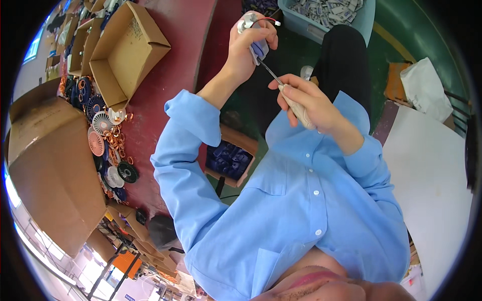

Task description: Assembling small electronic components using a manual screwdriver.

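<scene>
My left hand (247,52) is closed around a small part with a blue-purple body (259,49). A round silvery motor (247,23) sticks out at its top, and a thin red and black wire ends in a white plug (277,23). My right hand (311,103) grips a screwdriver by its pale handle (297,108). The metal shaft (269,70) slants up to the held part, and its tip meets the lower end of that part near my left fingers. My fingers hide much of the part.
A blue bin (307,31) of small grey-white pieces stands ahead. Below my left forearm is a carton (244,141) of dark blue parts. On the red table (173,65) are an open cardboard box (120,55), fan grilles (103,122) and orange rings (116,140). A white bag (426,88) lies right.
</scene>
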A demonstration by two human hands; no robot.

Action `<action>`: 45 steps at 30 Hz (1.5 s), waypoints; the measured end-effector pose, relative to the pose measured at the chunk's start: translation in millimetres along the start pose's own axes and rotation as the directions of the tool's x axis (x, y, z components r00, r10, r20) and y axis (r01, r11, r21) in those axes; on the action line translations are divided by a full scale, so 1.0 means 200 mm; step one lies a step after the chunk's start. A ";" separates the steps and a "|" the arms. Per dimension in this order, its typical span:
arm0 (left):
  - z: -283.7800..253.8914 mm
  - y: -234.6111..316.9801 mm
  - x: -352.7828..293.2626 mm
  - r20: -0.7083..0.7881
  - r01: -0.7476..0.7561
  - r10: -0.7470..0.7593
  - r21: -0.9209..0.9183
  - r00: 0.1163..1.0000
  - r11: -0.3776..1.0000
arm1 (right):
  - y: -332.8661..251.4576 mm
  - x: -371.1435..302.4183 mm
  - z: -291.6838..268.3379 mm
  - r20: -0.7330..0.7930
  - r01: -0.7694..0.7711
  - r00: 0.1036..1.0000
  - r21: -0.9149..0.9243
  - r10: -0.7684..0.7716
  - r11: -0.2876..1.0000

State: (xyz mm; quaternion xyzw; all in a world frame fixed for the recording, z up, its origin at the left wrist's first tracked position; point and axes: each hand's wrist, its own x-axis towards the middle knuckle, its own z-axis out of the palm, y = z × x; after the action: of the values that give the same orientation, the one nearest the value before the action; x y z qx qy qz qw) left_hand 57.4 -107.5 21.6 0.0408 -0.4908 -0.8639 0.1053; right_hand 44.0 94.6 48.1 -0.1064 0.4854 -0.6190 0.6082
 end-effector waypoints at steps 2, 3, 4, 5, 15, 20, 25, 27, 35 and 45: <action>0.02 0.01 0.00 -0.038 -0.021 0.023 0.057 0.999 0.998 | 0.01 0.01 0.02 -0.002 -0.004 1.000 0.071 0.004 0.997; 0.02 0.01 -0.01 -0.040 -0.011 0.013 0.059 0.999 0.998 | 0.02 0.02 0.04 -0.003 0.001 1.000 0.141 0.000 0.990; 0.01 0.02 -0.02 -0.069 -0.002 0.006 0.057 0.998 0.998 | 0.03 0.03 0.06 -0.003 -0.001 1.000 0.152 0.001 0.988; 0.01 0.02 -0.01 -0.090 0.008 -0.003 0.053 0.996 0.999 | 0.04 0.04 0.08 -0.017 0.007 1.000 0.157 -0.005 0.988; 0.02 0.03 -0.01 -0.205 -0.080 0.049 -0.146 0.977 0.986 | 0.09 0.11 0.17 -0.097 0.085 0.993 0.283 -0.059 0.955; 0.01 0.01 -0.01 -0.190 -0.041 0.014 -0.135 0.982 0.990 | 0.05 0.07 0.15 -0.016 -0.030 0.999 0.442 0.042 0.896; 0.01 0.01 -0.01 -0.100 -0.026 0.039 0.125 0.994 0.992 | 0.01 0.07 0.08 0.118 -0.171 0.985 0.642 0.124 0.747; 0.01 0.00 -0.01 -0.106 -0.044 0.057 0.120 0.993 0.992 | 0.03 0.08 0.10 0.087 -0.121 0.993 0.604 0.086 0.788; 0.02 -0.01 -0.01 -0.176 -0.166 0.163 -0.003 0.971 0.986 | 0.14 0.13 0.24 -0.125 0.120 0.989 0.404 -0.075 0.907; 0.06 0.01 -0.03 -0.196 -0.199 0.195 -0.003 0.961 0.980 | 0.16 0.12 0.30 -0.218 0.232 0.962 0.329 -0.165 0.916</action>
State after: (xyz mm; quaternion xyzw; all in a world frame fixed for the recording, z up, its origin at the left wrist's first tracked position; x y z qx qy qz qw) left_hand 61.6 -97.1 29.0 0.0749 -0.4698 -0.8466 0.2386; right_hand 102.5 52.0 44.3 0.0131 0.4081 -0.7615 0.5033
